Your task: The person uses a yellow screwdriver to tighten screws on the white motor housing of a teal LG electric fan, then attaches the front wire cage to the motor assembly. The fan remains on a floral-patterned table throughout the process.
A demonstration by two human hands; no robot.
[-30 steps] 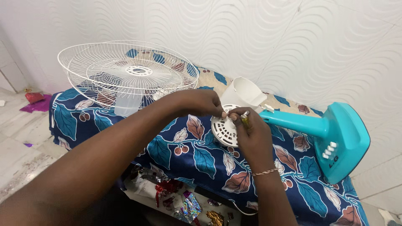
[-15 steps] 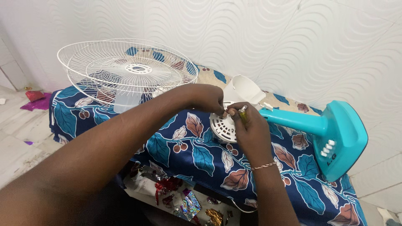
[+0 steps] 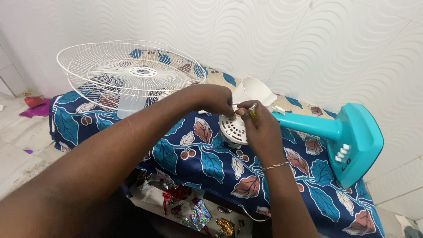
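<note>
On the leaf-print cloth [image 3: 207,163] by a white wavy wall [image 3: 282,39], the right hand [image 3: 260,132] grips a screwdriver [image 3: 253,112]; the left hand [image 3: 216,100] pinches at the white fan motor cover [image 3: 232,128].

Both hands [image 3: 240,117] on fan motor [image 3: 233,128] (white)

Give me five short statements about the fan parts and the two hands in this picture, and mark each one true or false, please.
1. The right hand holds a thin yellowish tool over the white vented motor housing. True.
2. The left hand rests on the white wire fan guard. False: it is at the motor housing, next to the right hand; the guard lies apart, farther left.
3. The turquoise fan base lies on its side on the leaf-patterned cloth. True.
4. The cloth is plain red. False: it is dark blue with leaves and cherries.
5. The right wrist wears a thin bracelet. True.
</note>
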